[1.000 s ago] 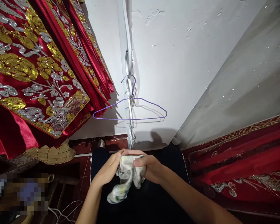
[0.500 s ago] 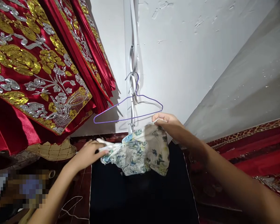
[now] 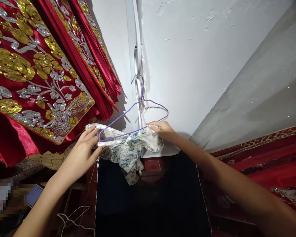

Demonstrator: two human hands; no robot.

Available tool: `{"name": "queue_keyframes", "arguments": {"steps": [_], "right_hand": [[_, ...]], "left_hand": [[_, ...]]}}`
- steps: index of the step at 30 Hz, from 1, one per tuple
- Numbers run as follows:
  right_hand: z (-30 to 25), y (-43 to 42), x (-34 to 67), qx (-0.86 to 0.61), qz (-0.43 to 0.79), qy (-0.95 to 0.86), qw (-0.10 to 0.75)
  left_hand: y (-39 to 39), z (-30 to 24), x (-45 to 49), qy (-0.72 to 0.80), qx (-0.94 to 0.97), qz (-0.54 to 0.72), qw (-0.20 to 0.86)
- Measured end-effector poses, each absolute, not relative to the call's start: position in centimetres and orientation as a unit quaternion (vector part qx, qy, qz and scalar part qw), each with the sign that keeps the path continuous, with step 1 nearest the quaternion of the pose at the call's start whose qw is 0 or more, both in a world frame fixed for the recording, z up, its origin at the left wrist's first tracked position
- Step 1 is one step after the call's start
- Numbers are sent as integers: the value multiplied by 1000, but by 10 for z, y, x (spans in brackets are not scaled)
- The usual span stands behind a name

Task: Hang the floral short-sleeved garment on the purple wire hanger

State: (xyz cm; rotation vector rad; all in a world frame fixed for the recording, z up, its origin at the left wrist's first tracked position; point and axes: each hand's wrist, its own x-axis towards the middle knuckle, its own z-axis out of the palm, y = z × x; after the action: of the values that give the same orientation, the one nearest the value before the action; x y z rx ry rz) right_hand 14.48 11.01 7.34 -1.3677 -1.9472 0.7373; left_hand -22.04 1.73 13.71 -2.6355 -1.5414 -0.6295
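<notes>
A floral garment (image 3: 128,154) in white, blue and green hangs bunched between my two hands. My left hand (image 3: 85,144) grips its pale top edge, thumb in front and fingers behind. The left end of a purple wire hanger (image 3: 124,113) lies inside the garment's opening, next to that hand. My right hand (image 3: 164,130) pinches the garment's other side against the hanger's lower bar, near its right end. The hanger is hooked on a white looped strip (image 3: 138,51) by the wall. Lower folds of the garment dangle loosely.
Red cloth with gold and silver embroidery (image 3: 56,85) hangs on the left. More red fabric (image 3: 261,168) lies along the right. Dark cloth with pale edging (image 3: 150,210) is below my hands. A white cable (image 3: 70,219) lies at lower left. The white wall (image 3: 182,72) is close in front.
The garment has been raised to the hanger, and its left opening now surrounds the hanger's left end. My left hand has moved up and left; my right hand has shifted slightly left.
</notes>
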Motion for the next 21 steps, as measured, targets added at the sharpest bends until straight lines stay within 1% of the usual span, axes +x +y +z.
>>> {"name": "queue_keyframes", "arguments": {"steps": [6,11,13,15,18,21], "right_hand": [[85,94,152,-544,274,-734,300],[92,69,149,-502,276,-770,282],[93,54,149,-498,280,-775,269],[95,37,153,-498,278,-780,258],[98,18,171,-483,239,-802,258],[99,13,202,-475,160,-806,314]], "left_hand": [[6,166,-210,-477,-851,-217,30],[36,188,-179,-407,-885,-226,17],[55,188,-165,-387,-894,-227,-6],[72,181,-153,-397,-883,-249,-34],[89,165,-147,-417,-866,-267,-70],[93,155,-152,-420,-861,-280,-60]]}}
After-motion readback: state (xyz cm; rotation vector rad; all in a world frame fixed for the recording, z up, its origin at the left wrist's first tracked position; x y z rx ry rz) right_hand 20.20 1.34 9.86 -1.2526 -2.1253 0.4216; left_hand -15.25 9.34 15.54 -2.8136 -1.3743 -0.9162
